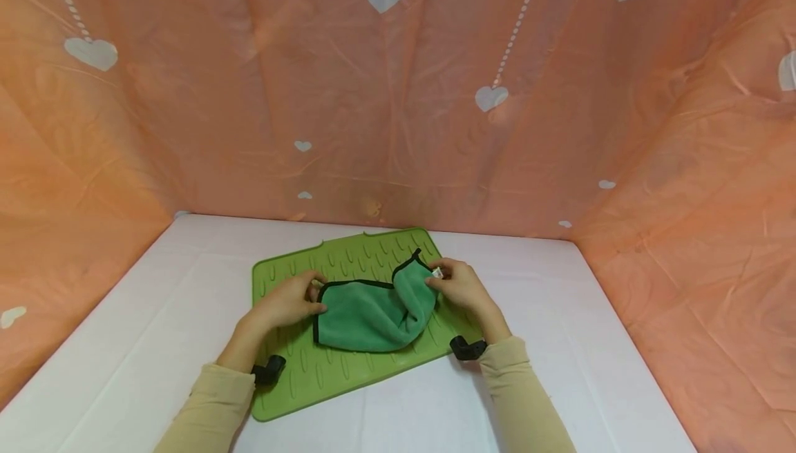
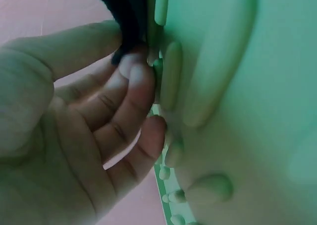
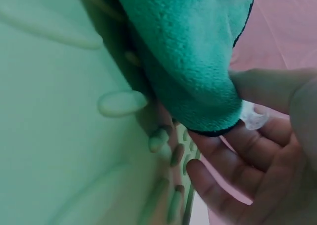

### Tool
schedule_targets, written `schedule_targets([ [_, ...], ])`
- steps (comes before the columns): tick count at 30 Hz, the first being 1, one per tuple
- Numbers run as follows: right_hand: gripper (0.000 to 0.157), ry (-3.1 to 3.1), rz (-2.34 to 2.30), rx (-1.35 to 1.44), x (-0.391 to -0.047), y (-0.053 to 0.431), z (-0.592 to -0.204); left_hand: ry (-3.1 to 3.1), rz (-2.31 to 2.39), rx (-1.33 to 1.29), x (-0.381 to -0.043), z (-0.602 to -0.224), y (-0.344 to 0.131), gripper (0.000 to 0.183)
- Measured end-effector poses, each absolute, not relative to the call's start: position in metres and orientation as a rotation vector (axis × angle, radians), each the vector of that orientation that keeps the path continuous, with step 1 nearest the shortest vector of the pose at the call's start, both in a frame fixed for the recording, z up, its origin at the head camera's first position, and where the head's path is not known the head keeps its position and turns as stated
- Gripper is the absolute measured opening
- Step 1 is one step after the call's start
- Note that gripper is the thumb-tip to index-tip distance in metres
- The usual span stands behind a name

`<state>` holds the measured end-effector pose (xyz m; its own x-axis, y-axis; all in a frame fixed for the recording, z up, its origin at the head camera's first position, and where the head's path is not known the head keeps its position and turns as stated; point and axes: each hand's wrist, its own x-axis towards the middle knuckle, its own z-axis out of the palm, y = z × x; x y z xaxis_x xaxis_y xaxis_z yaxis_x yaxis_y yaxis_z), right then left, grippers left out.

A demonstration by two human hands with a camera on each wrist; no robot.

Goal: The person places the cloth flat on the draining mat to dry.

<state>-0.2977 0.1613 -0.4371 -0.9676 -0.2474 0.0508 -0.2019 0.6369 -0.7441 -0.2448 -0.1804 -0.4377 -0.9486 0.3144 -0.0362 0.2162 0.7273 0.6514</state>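
Observation:
A green cloth (image 1: 367, 315) with black edging lies folded over, its right end bunched and twisted upward. My left hand (image 1: 292, 299) pinches its left edge between thumb and fingers; in the left wrist view the dark edging (image 2: 130, 22) runs between thumb and fingertips. At the other end my right hand (image 1: 459, 284) grips the bunched part beside a small white tag (image 1: 438, 273). The right wrist view shows the thumb on the fuzzy cloth (image 3: 193, 71) and fingers behind its lower edge. Beneath the cloth is a green ridged mat (image 1: 336, 373).
The mat lies at a slant on a white-covered table (image 1: 155, 342). An orange curtain (image 1: 398, 94) with pale hearts encloses the back and sides. A black device sits at each wrist, one on the left (image 1: 269, 370) and one on the right (image 1: 468, 348).

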Motion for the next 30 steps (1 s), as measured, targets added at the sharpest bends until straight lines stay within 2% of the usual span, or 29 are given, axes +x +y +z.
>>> schedule_targets([
  [6,0.022,2.814,-1.349,-0.389,-0.297,0.16,-0.438,2.762,1.09,0.451,-0.245,-0.436,-0.181,0.046],
  [22,0.026,2.632,-1.927,-0.13,-0.298,0.161,-0.435,2.663,1.641,0.328,-0.243,-0.419,-0.196,0.042],
  [27,0.027,2.701,-1.892,-0.037,-0.298,0.163,-0.432,2.57,1.841,0.209,-0.246,-0.42,-0.202,0.036],
  [30,0.026,2.741,-1.792,-0.002,-0.299,0.164,-0.434,2.633,1.785,0.125,-0.246,-0.421,-0.207,0.031],
])
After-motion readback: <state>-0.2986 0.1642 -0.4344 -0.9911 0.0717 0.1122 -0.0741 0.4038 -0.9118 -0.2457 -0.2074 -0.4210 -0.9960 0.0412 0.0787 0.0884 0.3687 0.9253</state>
